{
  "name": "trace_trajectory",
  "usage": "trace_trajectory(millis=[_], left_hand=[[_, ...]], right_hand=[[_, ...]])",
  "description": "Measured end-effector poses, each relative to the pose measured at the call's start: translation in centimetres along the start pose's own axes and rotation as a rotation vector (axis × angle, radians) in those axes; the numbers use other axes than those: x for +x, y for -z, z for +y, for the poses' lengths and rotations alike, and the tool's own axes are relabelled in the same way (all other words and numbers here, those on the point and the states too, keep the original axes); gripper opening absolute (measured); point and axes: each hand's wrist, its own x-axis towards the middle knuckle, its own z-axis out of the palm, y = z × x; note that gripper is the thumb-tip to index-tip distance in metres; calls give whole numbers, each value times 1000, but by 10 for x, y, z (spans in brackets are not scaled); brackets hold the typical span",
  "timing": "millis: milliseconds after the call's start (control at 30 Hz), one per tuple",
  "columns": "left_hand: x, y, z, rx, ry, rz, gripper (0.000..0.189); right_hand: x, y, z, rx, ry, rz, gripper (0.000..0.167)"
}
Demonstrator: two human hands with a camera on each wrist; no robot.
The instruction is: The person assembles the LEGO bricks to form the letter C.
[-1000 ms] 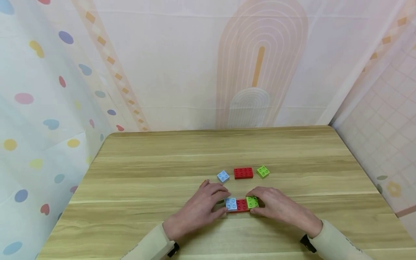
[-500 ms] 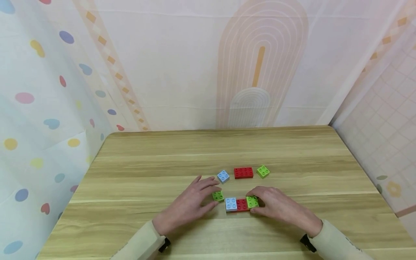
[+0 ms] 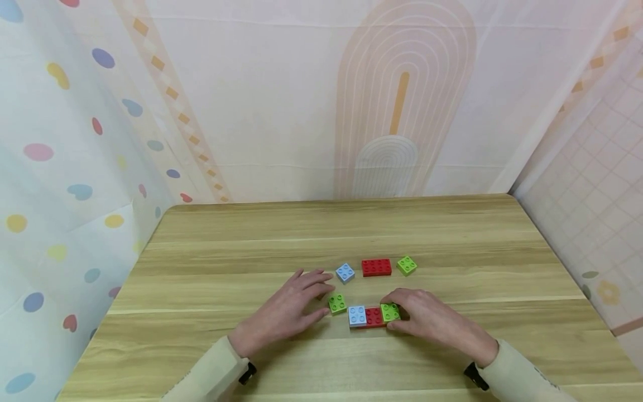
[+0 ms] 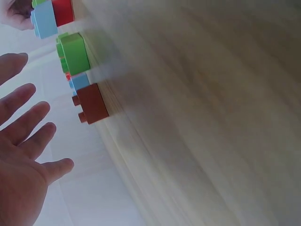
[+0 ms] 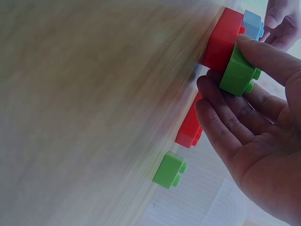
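My right hand [image 3: 434, 319] pinches a green toy building brick [image 5: 237, 73] on the right end of a red brick [image 3: 374, 316]. A light-blue brick [image 3: 357, 316] sits on the left end of that same red brick. To the left, my left hand [image 3: 286, 309] holds nothing, its fingers spread and relaxed. Just beyond its fingertips a loose green brick [image 3: 337, 304] lies on the table, apart from the joined bricks. The left wrist view also shows a brown brick [image 4: 92, 103] near the left fingers; in the head view the left hand hides it.
Behind the hands lie a light-blue brick [image 3: 345, 273], a long red brick [image 3: 376, 267] and a green brick [image 3: 407, 266], spaced in a row. The wooden table [image 3: 226, 234] ends at a patterned curtain [image 3: 281, 111] at the back.
My left hand has let go of the joined bricks' left end and drawn back leftward, bringing the loose green brick into sight. My right hand stays where it was.
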Motion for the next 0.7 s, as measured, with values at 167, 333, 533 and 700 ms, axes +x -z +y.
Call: trace_trajectory(millis=[167, 333, 533, 700], left_hand=[[0, 2, -6, -33, 20, -9, 39], [1, 3, -12, -42, 31, -18, 41], [4, 7, -20, -59, 67, -72, 53], [8, 8, -28, -102, 107, -129, 60]], right_hand=[[0, 0, 0, 7, -6, -2, 38], [0, 0, 0, 4, -1, 0, 37], [0, 0, 0, -5, 3, 2, 37], [0, 0, 0, -5, 2, 4, 36]])
